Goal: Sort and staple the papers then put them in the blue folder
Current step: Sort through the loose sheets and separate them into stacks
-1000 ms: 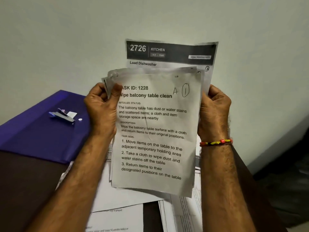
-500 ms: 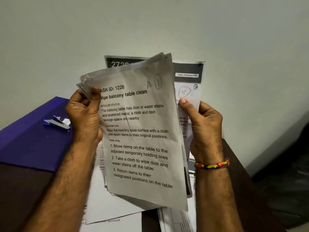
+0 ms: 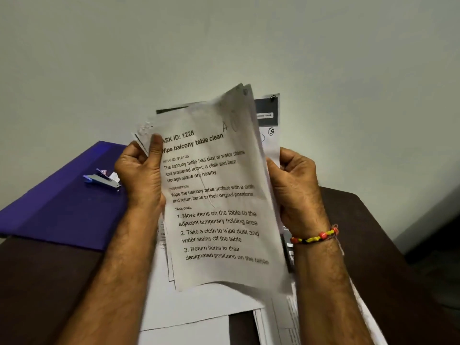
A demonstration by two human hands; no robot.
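Note:
I hold a bundle of printed papers upright in front of me. The front sheet is headed "Wipe balcony table clean" and is marked A by hand. My left hand grips the bundle's upper left edge, thumb on the front sheet. My right hand grips the right edge, where a rear sheet with a dark header shows behind. The blue folder lies shut on the table at the left. A small metal stapler rests on top of it.
More loose printed sheets lie on the dark brown table under my forearms. A pale wall rises right behind the table. The table's right edge drops to a dark floor.
The front sheets have swung further left and turned edge-on at the top right, fanning away from the rear dark-headed sheet. My right thumb has left the rear sheet's face for the bundle's right edge.

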